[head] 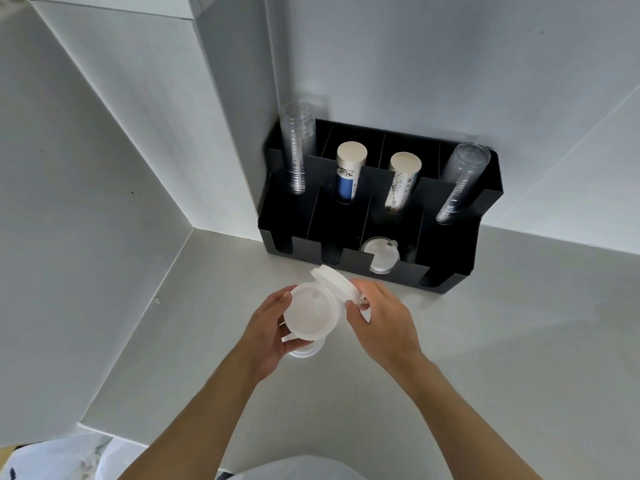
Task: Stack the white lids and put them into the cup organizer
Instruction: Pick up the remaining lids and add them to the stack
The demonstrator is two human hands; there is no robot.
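Observation:
My left hand grips a stack of white lids, its flat top face turned up toward me. My right hand holds another white lid tilted on edge, its rim touching the far side of the stack. Both hands hover above the counter in front of the black cup organizer. One more white lid lies inside the organizer's front row, in the third slot from the left.
The organizer stands in the corner against the white walls. Its back slots hold two stacks of clear cups and two stacks of paper cups. The grey counter spreads out in front and to the right.

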